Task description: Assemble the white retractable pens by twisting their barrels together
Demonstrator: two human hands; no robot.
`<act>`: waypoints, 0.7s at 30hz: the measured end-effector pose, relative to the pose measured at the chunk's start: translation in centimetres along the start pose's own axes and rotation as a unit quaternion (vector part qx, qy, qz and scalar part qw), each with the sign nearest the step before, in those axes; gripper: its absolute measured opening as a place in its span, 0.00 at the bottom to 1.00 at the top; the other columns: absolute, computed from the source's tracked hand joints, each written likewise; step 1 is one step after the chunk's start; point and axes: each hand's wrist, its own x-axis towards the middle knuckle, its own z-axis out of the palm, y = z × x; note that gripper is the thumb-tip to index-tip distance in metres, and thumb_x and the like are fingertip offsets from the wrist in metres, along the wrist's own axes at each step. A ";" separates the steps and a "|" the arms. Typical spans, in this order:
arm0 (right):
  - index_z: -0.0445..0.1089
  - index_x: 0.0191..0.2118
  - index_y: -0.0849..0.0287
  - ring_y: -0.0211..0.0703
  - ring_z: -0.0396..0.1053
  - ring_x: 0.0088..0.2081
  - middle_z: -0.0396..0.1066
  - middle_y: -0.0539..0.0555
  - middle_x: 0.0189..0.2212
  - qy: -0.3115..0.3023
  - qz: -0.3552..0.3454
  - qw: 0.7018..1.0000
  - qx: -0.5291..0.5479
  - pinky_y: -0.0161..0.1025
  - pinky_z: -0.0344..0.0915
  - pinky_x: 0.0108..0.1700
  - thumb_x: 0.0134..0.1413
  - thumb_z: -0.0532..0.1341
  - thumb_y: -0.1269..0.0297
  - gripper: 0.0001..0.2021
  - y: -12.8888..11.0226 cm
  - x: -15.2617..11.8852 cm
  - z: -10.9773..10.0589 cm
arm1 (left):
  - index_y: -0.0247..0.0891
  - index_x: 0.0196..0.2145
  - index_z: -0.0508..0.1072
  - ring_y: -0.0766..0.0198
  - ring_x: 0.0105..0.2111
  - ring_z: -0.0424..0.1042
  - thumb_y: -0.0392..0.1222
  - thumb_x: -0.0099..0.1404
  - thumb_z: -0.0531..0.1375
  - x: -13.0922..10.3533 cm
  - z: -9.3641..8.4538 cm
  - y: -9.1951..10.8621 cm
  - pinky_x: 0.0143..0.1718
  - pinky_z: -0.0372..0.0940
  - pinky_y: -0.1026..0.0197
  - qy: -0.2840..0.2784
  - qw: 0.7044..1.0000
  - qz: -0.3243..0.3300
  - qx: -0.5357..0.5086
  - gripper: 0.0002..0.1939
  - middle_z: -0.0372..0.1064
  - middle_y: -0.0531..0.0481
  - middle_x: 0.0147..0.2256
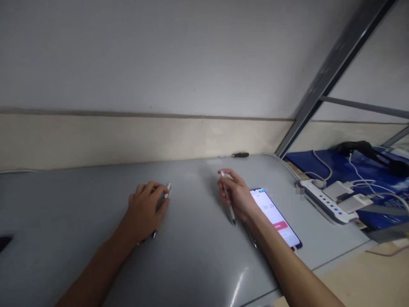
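My left hand (145, 209) rests low over the grey table, its fingers curled round a pen whose whitish end (168, 190) pokes out past the fingertips. A dark, shiny tip (154, 234) shows below the palm; the hand hides how the parts join. To the right, my right hand (234, 192) is closed on a white pen (231, 212), held aslant with its dark point down and its upper end between thumb and fingers. Beside the right wrist lies another slim, shiny pen-like thing (252, 239), partly covered by the forearm.
A lit phone (277, 219) showing a timer lies right of my right hand. Further right is a white power strip (329, 200) with chargers and cables. A screwdriver (239, 155) lies by the wall. A grey metal post (322, 94) slants up at the table's back right.
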 end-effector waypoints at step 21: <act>0.75 0.41 0.59 0.40 0.66 0.27 0.71 0.50 0.26 0.116 -0.099 0.873 -0.464 0.37 0.59 0.32 0.53 0.59 0.65 0.11 -0.1 -2.0 -2.0 | 0.41 0.42 0.74 0.46 0.47 0.65 0.47 0.66 0.47 0.2 -0.3 0.2 0.42 0.61 0.46 -0.016 1.000 -0.010 0.009 0.18 0.70 0.42 0.46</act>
